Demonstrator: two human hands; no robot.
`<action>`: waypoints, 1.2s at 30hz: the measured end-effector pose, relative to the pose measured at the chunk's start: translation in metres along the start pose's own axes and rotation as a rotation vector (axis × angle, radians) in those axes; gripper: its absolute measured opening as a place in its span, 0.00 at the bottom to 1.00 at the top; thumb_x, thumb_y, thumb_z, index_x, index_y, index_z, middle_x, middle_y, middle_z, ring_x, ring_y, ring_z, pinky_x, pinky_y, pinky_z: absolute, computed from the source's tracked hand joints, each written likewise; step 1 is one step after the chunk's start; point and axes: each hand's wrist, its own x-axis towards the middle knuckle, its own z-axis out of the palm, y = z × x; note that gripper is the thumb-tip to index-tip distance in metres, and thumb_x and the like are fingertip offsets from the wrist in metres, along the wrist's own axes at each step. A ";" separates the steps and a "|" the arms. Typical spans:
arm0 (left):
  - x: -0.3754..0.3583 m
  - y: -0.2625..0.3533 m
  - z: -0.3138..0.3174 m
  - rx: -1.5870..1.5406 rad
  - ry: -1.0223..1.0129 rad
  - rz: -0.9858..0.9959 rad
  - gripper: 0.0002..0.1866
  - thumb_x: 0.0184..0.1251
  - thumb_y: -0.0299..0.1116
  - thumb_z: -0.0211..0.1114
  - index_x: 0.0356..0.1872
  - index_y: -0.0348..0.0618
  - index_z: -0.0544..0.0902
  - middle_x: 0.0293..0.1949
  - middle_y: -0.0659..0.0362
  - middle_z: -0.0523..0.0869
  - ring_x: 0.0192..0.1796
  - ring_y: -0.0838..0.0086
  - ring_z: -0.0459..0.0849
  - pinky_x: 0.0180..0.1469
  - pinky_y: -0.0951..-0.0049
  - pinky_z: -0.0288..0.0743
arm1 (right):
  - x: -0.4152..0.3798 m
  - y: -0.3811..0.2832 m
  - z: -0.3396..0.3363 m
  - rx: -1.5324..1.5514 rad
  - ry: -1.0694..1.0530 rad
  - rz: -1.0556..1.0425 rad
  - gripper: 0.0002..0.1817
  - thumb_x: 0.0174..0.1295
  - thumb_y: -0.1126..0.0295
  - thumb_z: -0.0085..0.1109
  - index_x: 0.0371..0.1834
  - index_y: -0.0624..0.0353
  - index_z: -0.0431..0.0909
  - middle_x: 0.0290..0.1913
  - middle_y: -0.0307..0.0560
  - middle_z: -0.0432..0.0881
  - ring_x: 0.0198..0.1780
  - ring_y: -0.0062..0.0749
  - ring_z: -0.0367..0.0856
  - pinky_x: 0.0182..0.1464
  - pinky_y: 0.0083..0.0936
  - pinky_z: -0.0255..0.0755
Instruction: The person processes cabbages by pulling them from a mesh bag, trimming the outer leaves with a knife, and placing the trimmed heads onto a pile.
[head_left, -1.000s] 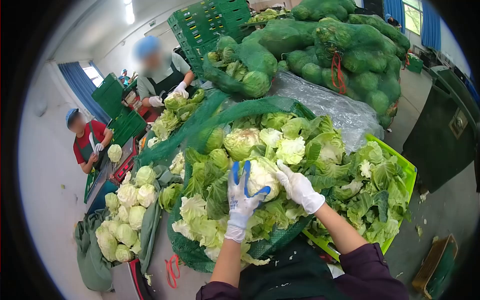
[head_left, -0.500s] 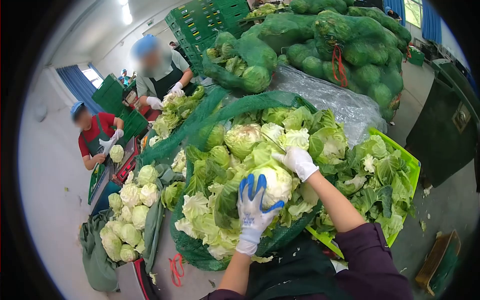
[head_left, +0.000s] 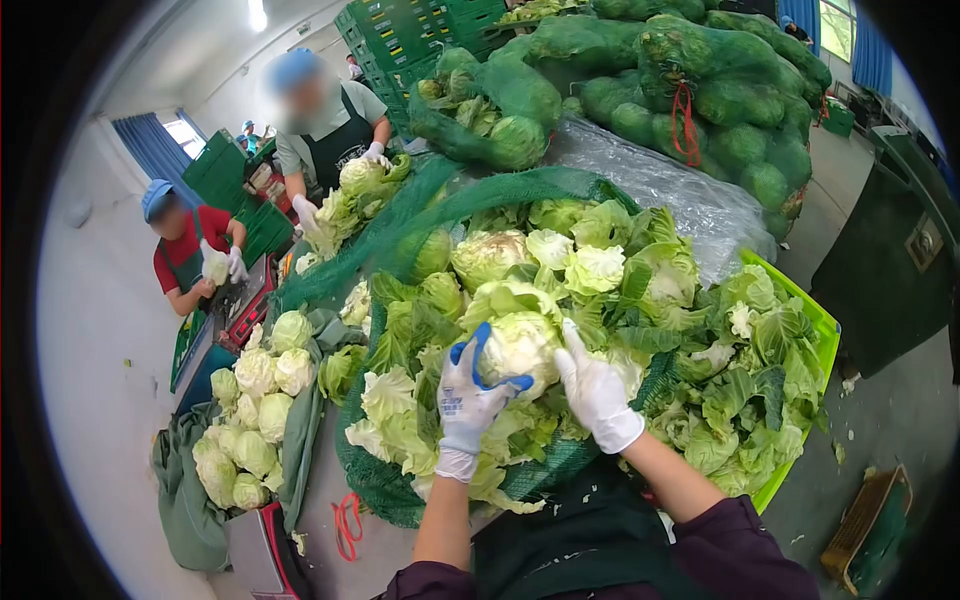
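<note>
A pale cabbage (head_left: 522,347) with loosened outer leaves sits between my hands, above a heap of cabbages and leaves. My left hand (head_left: 475,390), in a white glove with blue fingertips, grips its left side with thumb and fingers curved round it. My right hand (head_left: 600,395), in a plain white glove, presses against its right side; part of the palm side is hidden, and I see no tool there now. Under and around the heap lies an opened green net sack (head_left: 385,475). A browned cabbage (head_left: 490,257) rests just behind the held one.
A lime-green crate (head_left: 815,320) of leaves (head_left: 740,400) stands at the right. Trimmed cabbages (head_left: 255,450) lie in green cloth at the left, near a red cord (head_left: 347,525). Full net sacks (head_left: 720,110) are piled behind. Two co-workers (head_left: 335,130) handle cabbages across the table.
My right hand has come down from the cabbage's top to its right side; the thin dark blade-like thing by it is out of sight. My left hand and the cabbage have shifted slightly left.
</note>
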 end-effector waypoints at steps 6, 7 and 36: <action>-0.003 0.023 0.019 0.289 0.005 -0.036 0.44 0.32 0.43 0.79 0.61 0.54 0.74 0.52 0.49 0.74 0.53 0.55 0.77 0.51 0.59 0.77 | 0.009 0.003 0.014 -0.143 0.057 0.012 0.29 0.70 0.54 0.48 0.63 0.69 0.66 0.15 0.53 0.77 0.14 0.45 0.77 0.19 0.39 0.70; -0.004 0.022 0.022 0.324 -0.019 -0.043 0.44 0.33 0.48 0.79 0.61 0.56 0.74 0.55 0.48 0.72 0.56 0.54 0.77 0.51 0.58 0.78 | 0.015 0.003 0.012 -0.152 0.081 -0.016 0.27 0.69 0.54 0.48 0.60 0.68 0.69 0.15 0.54 0.77 0.15 0.47 0.77 0.19 0.39 0.70; 0.000 0.026 0.027 -0.353 0.339 -0.055 0.49 0.41 0.30 0.79 0.70 0.43 0.64 0.61 0.48 0.68 0.61 0.58 0.67 0.66 0.62 0.64 | 0.052 -0.005 -0.016 0.353 0.060 0.051 0.11 0.59 0.58 0.61 0.31 0.53 0.81 0.22 0.54 0.80 0.24 0.49 0.79 0.30 0.36 0.73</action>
